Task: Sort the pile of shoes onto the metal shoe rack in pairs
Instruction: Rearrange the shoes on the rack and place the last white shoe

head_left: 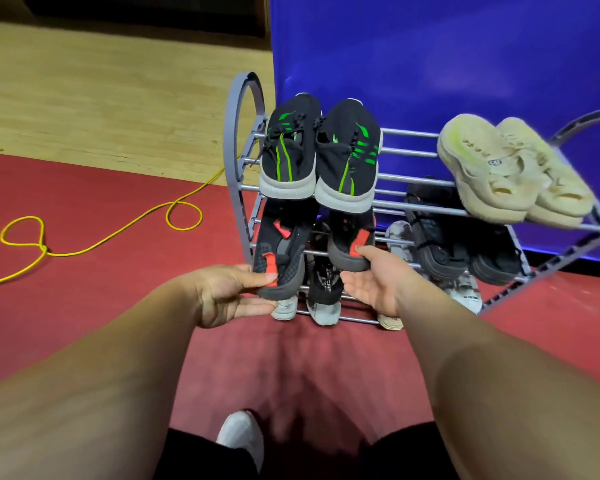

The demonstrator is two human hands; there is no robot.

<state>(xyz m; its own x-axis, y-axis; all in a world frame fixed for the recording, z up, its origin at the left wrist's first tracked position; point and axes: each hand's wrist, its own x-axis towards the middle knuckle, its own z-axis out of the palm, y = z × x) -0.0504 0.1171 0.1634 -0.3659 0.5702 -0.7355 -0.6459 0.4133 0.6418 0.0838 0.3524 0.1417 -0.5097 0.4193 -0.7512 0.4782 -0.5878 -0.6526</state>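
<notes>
Head view shows the left hand (229,292) pinching the heel of the left black-and-red shoe (281,251) and the right hand (371,282) gripping the heel of the right black-and-red shoe (350,245), both shoes lying on the metal shoe rack's (413,206) middle tier with toes pointing away from the fingers (253,306).

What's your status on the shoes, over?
Left hand grips one black-and-red sneaker, right hand its mate, both at middle shelf of metal shoe rack. Green-striped pair, cream sandals on top. Nothing in the way.

We see the grey rack (409,135) — black-green sneakers (291,157) top left, cream slides (506,168) top right, black-red pair (281,251) middle-tier left, black sandals (465,244) middle-tier right.
</notes>
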